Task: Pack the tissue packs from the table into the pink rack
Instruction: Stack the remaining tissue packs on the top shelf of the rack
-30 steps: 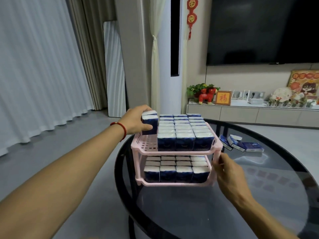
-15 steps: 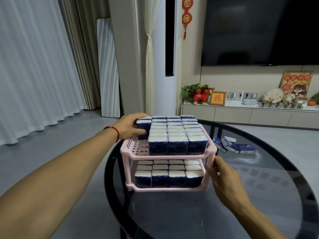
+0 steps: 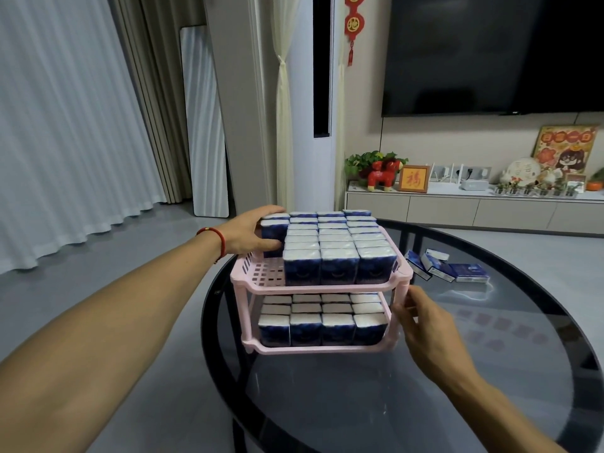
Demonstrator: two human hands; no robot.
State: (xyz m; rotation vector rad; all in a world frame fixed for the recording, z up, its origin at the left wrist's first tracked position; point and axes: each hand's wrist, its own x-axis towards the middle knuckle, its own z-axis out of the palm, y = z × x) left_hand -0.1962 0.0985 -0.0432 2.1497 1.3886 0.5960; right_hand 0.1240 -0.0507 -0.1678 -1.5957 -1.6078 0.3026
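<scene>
A pink two-tier rack stands on a round dark glass table, both tiers filled with upright blue-and-white tissue packs. My left hand grips one blue tissue pack at the far left of the upper tier, beside the packed rows. My right hand holds the rack's right front post between the tiers. Three loose tissue packs lie on the table right of the rack.
The table's black rim curves just left of the rack, with grey floor beyond. A TV cabinet with ornaments runs along the back wall under a large black screen. Curtains hang at the left.
My left hand has lowered the tissue pack into the upper tier's far left corner. The right hand stays on the rack's right post. The view shifted a little.
</scene>
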